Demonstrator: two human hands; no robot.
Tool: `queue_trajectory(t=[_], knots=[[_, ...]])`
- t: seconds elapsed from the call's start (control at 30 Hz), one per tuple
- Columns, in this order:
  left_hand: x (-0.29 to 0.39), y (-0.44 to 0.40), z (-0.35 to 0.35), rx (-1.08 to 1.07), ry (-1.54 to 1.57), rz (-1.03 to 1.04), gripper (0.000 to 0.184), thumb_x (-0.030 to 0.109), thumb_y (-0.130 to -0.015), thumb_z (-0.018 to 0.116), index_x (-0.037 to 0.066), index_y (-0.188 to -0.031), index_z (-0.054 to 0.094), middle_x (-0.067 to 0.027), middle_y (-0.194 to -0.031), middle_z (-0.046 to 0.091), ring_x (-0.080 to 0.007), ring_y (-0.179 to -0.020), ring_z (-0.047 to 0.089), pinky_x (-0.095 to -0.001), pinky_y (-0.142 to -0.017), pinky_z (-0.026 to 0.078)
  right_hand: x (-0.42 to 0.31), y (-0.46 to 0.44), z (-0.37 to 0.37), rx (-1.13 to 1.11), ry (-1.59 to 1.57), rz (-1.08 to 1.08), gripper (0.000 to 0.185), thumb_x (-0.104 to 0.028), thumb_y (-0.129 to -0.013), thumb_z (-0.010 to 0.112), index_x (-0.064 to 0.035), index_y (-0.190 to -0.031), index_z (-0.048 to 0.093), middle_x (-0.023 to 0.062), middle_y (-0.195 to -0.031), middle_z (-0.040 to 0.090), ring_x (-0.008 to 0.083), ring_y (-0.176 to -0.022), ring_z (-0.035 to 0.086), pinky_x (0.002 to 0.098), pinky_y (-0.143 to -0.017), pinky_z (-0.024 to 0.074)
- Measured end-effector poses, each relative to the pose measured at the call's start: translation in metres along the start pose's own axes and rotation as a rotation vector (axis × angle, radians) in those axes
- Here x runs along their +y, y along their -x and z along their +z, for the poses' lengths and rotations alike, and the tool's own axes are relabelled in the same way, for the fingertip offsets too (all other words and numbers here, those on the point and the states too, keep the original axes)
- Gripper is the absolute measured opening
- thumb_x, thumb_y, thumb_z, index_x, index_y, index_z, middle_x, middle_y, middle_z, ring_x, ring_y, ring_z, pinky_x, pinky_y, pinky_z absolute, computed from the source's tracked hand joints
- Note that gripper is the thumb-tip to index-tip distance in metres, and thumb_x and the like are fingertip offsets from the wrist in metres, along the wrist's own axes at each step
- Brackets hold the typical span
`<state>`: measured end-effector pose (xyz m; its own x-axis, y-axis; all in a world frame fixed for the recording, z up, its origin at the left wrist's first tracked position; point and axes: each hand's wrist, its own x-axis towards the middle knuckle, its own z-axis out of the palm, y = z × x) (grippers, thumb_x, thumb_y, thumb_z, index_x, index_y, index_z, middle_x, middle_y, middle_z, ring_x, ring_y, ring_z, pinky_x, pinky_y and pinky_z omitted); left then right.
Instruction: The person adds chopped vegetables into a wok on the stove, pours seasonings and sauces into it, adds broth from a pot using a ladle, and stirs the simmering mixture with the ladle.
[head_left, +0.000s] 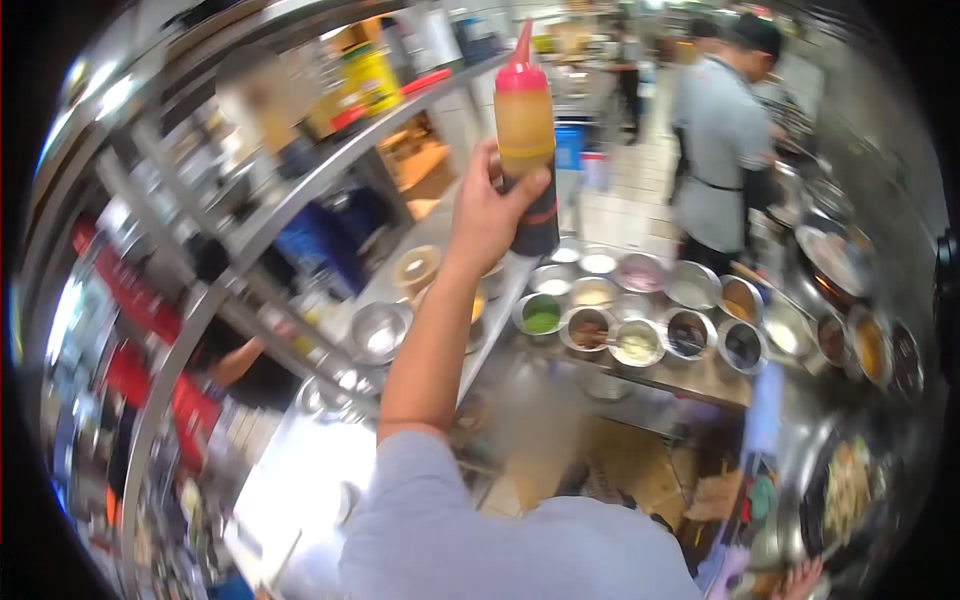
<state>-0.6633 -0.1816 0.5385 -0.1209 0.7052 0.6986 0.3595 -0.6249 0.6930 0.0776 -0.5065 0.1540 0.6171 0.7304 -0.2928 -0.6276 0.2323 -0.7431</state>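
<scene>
While the left arm (425, 350) is stretched out and up, the left hand (500, 195) is clamped around the low part of a yellow squeeze bottle (523, 115). The thumb (537, 187) is on the near side, and the other fingers (486, 160) curl around the left side. Most of the bottle sticks up above the fingers, with its pointy red cap (521, 70) on top. A dark bottle (537, 230) shows just below, partly hidden by the hand. Down at the bottom right, the right hand (800, 580) is near a wok (817, 500) with pale food (850, 480) in it. It is blurry and cut off, so I cannot tell if its fingers are apart or together.
</scene>
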Motion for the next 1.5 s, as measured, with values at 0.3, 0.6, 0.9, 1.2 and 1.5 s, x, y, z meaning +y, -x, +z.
queue_trajectory(t=[0.3,0.6,0.9,1.2,1.5], knots=[[0.022,-0.061,-0.262,0.831,-1.195,-0.001,0.070,0.060,-0.077,0.061,0.002,-0.116,0.055,-0.0207,-0.110,0.062,-0.0385,-0.106,0.058,-0.0439,-0.088,0.044,0.030,0.032,0.068,-0.214,0.283,0.144,0.028,-0.042,-0.091,0.052,-0.0161,-0.101,0.052,-0.0022,-0.081,0.059,0.0055,-0.059,0.055,0.0167,-0.044,0.0415],[0.027,-0.113,-0.371,0.896,-1.729,0.119,0.052,0.035,-0.084,0.062,-0.005,-0.115,0.054,-0.0190,-0.104,0.063,-0.0296,-0.094,0.062,-0.0389,-0.080,0.050,0.064,0.126,0.293,-0.170,0.214,0.360,0.050,-0.013,-0.093,0.049,-0.0184,-0.139,0.029,0.0013,-0.068,0.044,0.0076,-0.044,0.040,0.0226,-0.037,0.0347],[-0.047,-0.001,-0.224,0.780,-1.352,0.595,0.047,0.024,-0.084,0.066,-0.008,-0.115,0.052,-0.0171,-0.106,0.061,-0.0268,-0.094,0.061,-0.0381,-0.080,0.050,0.130,0.093,0.326,-0.315,0.707,0.337,0.055,-0.010,-0.091,0.052,-0.0077,-0.140,0.028,0.0024,-0.069,0.048,0.0096,-0.047,0.044,0.0248,-0.040,0.0365],[-0.296,0.432,0.036,-0.511,-0.622,-0.787,0.074,0.030,-0.078,0.066,-0.004,-0.136,0.034,-0.0289,-0.127,0.049,-0.0405,-0.119,0.047,-0.0432,-0.099,0.039,0.162,0.077,0.338,-0.310,1.115,0.197,0.057,-0.009,-0.089,0.051,-0.0034,-0.141,0.028,0.0030,-0.066,0.051,0.0109,-0.047,0.048,0.0261,-0.042,0.0391],[-0.308,0.509,-0.025,-1.036,-0.679,-1.239,0.054,0.030,-0.081,0.061,0.002,-0.126,0.051,-0.0222,-0.121,0.056,-0.0333,-0.115,0.053,-0.0387,-0.097,0.041,0.151,0.070,0.356,-0.247,0.803,0.423,0.053,-0.012,-0.091,0.052,-0.0106,-0.139,0.028,0.0038,-0.066,0.050,0.0112,-0.047,0.045,0.0265,-0.041,0.0365]])
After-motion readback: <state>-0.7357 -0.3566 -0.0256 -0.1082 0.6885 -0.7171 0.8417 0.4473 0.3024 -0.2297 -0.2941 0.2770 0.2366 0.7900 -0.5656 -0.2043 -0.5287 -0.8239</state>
